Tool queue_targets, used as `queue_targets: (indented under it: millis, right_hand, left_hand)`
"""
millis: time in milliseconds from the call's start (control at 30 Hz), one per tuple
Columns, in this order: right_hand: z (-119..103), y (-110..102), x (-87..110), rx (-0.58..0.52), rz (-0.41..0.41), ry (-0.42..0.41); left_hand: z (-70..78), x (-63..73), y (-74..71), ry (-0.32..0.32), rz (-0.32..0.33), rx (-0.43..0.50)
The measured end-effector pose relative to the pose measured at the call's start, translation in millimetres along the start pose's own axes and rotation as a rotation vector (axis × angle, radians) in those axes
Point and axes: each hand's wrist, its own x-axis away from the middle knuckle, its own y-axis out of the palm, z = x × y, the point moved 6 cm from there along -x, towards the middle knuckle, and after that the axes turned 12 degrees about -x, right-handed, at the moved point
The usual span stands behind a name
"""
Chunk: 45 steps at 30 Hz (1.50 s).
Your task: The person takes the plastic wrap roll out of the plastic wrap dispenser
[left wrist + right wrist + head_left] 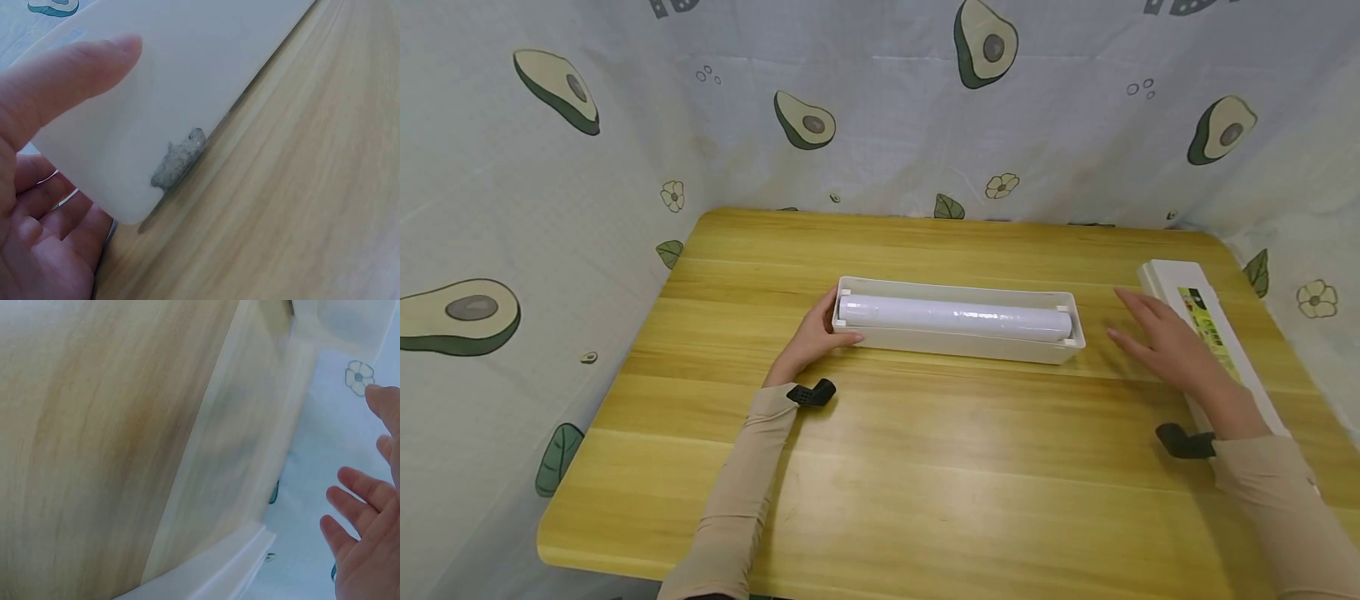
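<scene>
A long white open-topped box [962,343] lies across the middle of the table, holding a shiny roll of plastic wrap [955,317]. My left hand [815,333] grips the box's left end, its thumb [94,69] along the front wall and its fingers round the end. In the left wrist view a grey, crinkled patch [178,162] shows on the wall's lower edge. Apart from the box, my right hand [1176,348] hovers with its fingers extended and holds nothing. Partly behind that hand lies a long white piece [1176,273] with a yellow-green label [1210,329].
The wooden table [970,483] has rounded corners. Cloth [887,150] printed with avocados, leaves and flowers hangs behind the table and along both sides. A small black device [812,393] sits at the left wrist, and another black device [1183,442] at the right.
</scene>
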Motion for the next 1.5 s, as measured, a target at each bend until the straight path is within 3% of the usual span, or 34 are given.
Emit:
queue_targets:
  millis: [700, 900, 1233, 1367, 1500]
  right_hand:
    - [-29, -1, -9.0, -0.009, 0.074, -0.176]
    - [-39, 1, -12.5, -0.016, 0.071, -0.213]
    - [-53, 2, -18.8, 0.012, 0.101, -0.311]
    - [-60, 5, -19.8, 0.019, 0.113, -0.374]
    - [-63, 10, -20.7, 0.022, 0.089, -0.353]
  left_hand:
    - [1.6, -3.4, -1.2, 0.022, 0.003, -0.032]
    - [0.6, -3.2, -0.9, -0.004, 0.004, -0.032]
    - [26.2, 2.6, -2.4, 0.0, -0.014, -0.014]
    - [21.1, 3.3, -2.2, -0.001, -0.013, -0.02]
    - [7.3, 0.9, -1.0, -0.004, -0.006, -0.021]
